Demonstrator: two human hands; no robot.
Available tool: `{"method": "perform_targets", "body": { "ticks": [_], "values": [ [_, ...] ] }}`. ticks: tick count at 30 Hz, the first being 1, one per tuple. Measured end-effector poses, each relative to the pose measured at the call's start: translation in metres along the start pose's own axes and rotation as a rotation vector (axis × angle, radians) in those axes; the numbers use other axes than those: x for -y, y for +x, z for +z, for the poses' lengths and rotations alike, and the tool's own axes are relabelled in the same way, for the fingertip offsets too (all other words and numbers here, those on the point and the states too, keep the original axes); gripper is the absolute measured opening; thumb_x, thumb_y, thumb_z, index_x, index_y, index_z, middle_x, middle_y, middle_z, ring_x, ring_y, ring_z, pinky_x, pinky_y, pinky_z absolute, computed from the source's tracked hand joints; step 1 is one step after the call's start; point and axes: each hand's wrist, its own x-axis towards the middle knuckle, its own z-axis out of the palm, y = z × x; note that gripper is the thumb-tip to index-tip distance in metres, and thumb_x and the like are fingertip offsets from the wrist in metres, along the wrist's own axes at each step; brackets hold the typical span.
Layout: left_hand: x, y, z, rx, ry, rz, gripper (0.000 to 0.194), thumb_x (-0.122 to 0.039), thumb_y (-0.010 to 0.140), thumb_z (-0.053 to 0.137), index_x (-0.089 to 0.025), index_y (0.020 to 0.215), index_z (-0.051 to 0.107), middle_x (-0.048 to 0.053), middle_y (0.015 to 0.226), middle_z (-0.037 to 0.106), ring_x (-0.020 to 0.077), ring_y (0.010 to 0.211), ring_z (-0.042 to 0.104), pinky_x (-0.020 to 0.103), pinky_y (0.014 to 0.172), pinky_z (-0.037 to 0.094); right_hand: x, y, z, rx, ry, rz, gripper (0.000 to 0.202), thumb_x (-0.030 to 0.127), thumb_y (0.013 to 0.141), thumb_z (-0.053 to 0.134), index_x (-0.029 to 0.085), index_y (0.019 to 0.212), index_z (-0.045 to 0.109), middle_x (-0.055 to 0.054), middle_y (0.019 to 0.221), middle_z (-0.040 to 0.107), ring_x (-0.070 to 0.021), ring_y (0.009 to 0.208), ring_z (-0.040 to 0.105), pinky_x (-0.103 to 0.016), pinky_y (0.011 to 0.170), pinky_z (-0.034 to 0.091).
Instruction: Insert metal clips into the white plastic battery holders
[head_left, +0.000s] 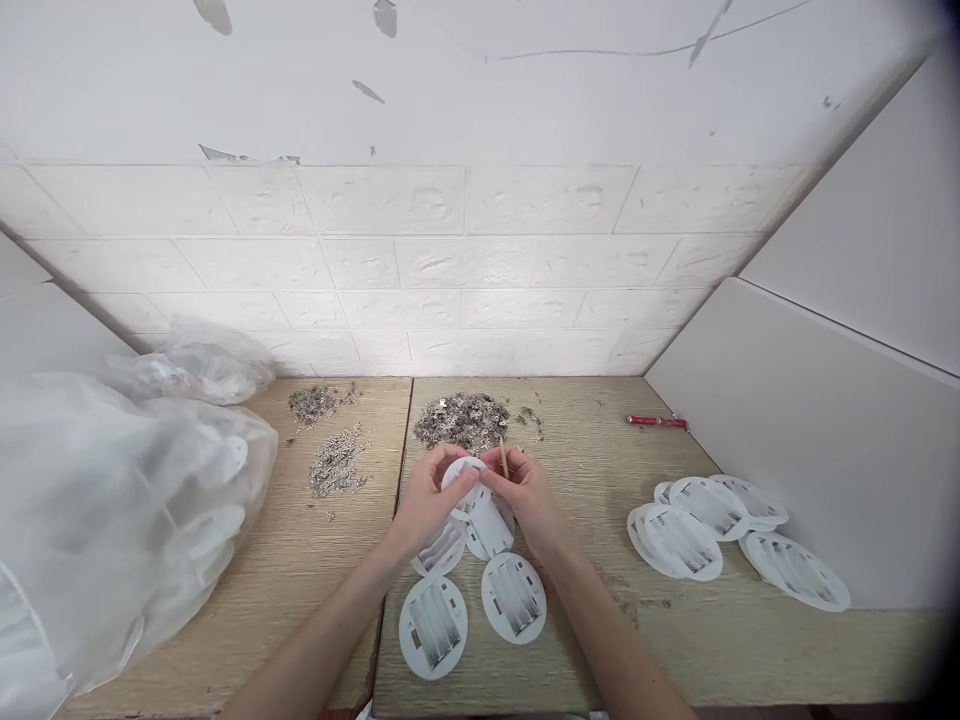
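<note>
My left hand (429, 500) is closed on the edge of a round white plastic battery holder (458, 471), thumb across its face. My right hand (527, 495) is closed too, with a thin pointed wooden stick (503, 457) between its fingers, and its thumb and fingertips touch the holder's right side. Any small piece under those fingertips is hidden. Just below my hands, more white battery holders (433, 628) lie on the table, some overlapping; one (514, 598) shows its battery slots upward. Behind my fingers sits a pile of small metal contact pieces (463, 418).
Two smaller heaps of metal bits (337, 462) lie to the left, beside a large translucent bag (127, 520) of white holders. On the right are several stacked holders (679, 540) and a red pen-like tool (657, 421). A white brick-patterned wall (465, 260) closes off the back.
</note>
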Motion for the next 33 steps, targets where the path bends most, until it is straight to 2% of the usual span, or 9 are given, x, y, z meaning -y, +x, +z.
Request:
{"method": "perform_targets", "body": {
  "ticks": [15,21,33],
  "values": [
    [-0.008,-0.001,-0.005,0.035,0.107,-0.008,0.022,-0.037,0.073,0.07,-0.018,0.084,0.068,0.004,0.077,0.065,0.0152,0.067,0.057,0.024,0.058,0.044,0.005,-0.003,0.0,0.054,0.011,0.039,0.036,0.043,0.06,0.081,0.019,0.078,0.062,0.005,0.061,0.046,-0.0089,0.054,0.04,-0.023,0.051,0.032],
    [-0.012,-0.001,-0.008,0.136,0.107,-0.043,0.025,-0.04,0.076,0.067,-0.018,0.086,0.069,0.003,0.074,0.062,0.0139,0.065,0.055,0.023,0.057,0.042,0.005,-0.005,-0.001,0.084,-0.006,0.022,0.033,0.044,0.064,0.079,0.02,0.08,0.062,0.005,0.062,0.046,-0.0094,0.055,0.039,-0.023,0.052,0.031],
    [-0.009,-0.002,-0.003,0.031,0.09,0.021,0.021,-0.035,0.076,0.066,-0.016,0.081,0.07,0.003,0.071,0.062,0.0127,0.063,0.053,0.023,0.057,0.041,0.004,-0.005,0.001,0.086,0.028,0.043,0.037,0.046,0.063,0.08,0.019,0.08,0.062,0.004,0.062,0.047,-0.0084,0.054,0.039,-0.022,0.049,0.03]
  ]
}}
